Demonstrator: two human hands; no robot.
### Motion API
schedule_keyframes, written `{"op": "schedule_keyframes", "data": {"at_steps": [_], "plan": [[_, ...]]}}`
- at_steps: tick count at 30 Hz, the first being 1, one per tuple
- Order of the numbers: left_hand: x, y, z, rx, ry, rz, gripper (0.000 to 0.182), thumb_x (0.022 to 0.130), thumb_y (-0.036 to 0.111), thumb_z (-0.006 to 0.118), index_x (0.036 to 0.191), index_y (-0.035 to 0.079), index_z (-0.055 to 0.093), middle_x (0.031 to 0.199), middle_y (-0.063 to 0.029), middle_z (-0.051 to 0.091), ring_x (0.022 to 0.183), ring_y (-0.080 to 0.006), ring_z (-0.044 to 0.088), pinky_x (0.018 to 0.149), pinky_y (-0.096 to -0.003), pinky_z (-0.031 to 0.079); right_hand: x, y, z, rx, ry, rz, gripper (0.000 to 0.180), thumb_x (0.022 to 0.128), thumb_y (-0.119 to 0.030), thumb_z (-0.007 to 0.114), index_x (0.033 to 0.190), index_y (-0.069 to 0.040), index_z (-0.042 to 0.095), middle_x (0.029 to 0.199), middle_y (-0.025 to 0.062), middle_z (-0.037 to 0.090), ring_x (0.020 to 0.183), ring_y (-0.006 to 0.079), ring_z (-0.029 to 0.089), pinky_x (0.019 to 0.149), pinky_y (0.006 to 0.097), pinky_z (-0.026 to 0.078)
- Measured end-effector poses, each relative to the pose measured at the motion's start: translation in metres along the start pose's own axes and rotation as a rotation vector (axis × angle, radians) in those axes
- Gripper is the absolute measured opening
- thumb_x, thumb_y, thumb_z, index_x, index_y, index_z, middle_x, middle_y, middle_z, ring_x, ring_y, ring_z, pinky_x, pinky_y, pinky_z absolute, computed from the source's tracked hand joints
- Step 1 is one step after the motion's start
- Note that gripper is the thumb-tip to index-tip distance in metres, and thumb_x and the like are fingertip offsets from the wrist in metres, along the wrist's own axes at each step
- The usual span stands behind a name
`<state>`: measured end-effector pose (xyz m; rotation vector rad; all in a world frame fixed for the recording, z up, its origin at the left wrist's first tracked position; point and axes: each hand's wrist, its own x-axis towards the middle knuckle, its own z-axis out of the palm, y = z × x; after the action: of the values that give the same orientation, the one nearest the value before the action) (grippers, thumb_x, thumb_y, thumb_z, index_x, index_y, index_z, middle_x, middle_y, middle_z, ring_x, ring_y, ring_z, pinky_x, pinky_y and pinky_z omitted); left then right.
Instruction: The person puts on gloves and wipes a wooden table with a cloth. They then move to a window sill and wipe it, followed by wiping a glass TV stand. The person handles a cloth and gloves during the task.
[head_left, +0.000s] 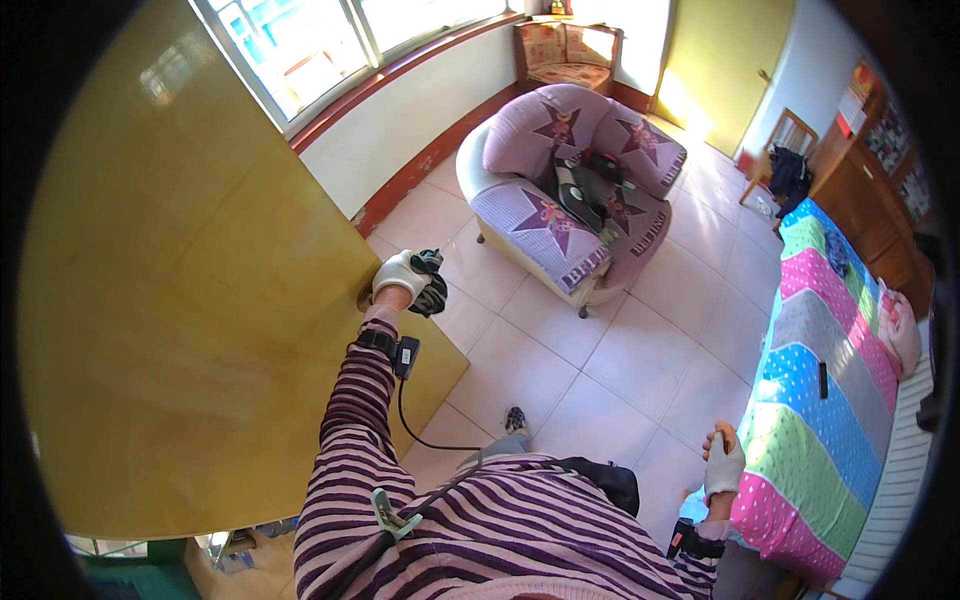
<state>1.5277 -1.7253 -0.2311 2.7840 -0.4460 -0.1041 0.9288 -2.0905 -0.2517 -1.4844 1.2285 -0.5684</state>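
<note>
My left hand (403, 276), in a white fingerless glove, is at the edge of a yellow door (187, 300), beside its round knob (365, 297). It grips a bunched dark green and black cloth item (430, 292); its exact kind is unclear. The hand partly hides the knob, and I cannot tell whether they touch. Low at the right, my right hand (724, 459) wears a similar glove. Its fingers look partly curled, with nothing plainly held. It hangs beside the near end of a bed or couch with a striped, dotted cover (810, 442).
A purple-covered sofa (517, 202) holding dark items stands on the tiled floor (592, 360). Behind it is a patterned corner seat (566, 71). Another yellow door (724, 67), a wooden chair (795, 135) and a cabinet (862, 199) are farther off. A cable (435, 448) runs from my left wrist.
</note>
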Motion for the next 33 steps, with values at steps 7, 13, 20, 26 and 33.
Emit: {"op": "schedule_keyframes", "data": {"at_steps": [7,13,20,26,33], "plan": [[0.072,-0.066,-0.011,0.035,0.043,-0.151,0.043,0.077,0.033,0.083,0.114,0.012,0.075,0.115,-0.0204,0.076,0.109,-0.0386,0.072,0.097,-0.0459,0.058,0.061,-0.056,0.141,-0.081,-0.130,-0.087,0.022,0.105,-0.009,0.059,0.125,-0.008,0.069,0.095,0.0011,0.067,0.078,0.0079,0.063,0.065,0.0232,0.052],[0.126,-0.128,-0.023,-0.064,0.074,-0.257,0.041,0.078,0.035,0.084,0.112,0.012,0.076,0.112,-0.0189,0.077,0.105,-0.0382,0.074,0.093,-0.0463,0.059,0.116,-0.109,0.254,-0.174,-0.302,-0.126,0.021,0.105,-0.009,0.060,0.123,-0.007,0.069,0.092,0.0005,0.067,0.076,0.0074,0.063,0.065,0.0228,0.052],[0.176,-0.199,-0.035,-0.134,0.146,-0.435,0.044,0.074,0.031,0.087,0.113,0.012,0.077,0.114,-0.0182,0.077,0.106,-0.0368,0.074,0.094,-0.0443,0.058,0.195,-0.156,0.384,-0.235,-0.475,-0.187,0.021,0.104,-0.009,0.063,0.124,-0.006,0.069,0.093,0.0000,0.068,0.075,0.0061,0.062,0.064,0.0225,0.051],[0.222,-0.262,-0.014,-0.223,0.132,-0.588,0.051,0.075,0.036,0.087,0.119,0.013,0.075,0.121,-0.0168,0.075,0.112,-0.0378,0.071,0.098,-0.0442,0.056,0.284,-0.196,0.514,-0.190,-0.624,-0.177,0.023,0.105,-0.009,0.063,0.127,-0.006,0.069,0.091,-0.0013,0.068,0.075,0.0051,0.062,0.061,0.0209,0.050],[0.248,-0.294,-0.002,-0.364,0.218,-0.698,0.050,0.077,0.034,0.088,0.117,0.008,0.073,0.113,-0.0173,0.078,0.104,-0.0336,0.075,0.094,-0.0399,0.058,0.344,-0.226,0.660,-0.163,-0.854,-0.172,0.023,0.107,-0.012,0.063,0.127,-0.005,0.069,0.089,-0.0009,0.068,0.071,0.0056,0.061,0.061,0.0223,0.052]]}}
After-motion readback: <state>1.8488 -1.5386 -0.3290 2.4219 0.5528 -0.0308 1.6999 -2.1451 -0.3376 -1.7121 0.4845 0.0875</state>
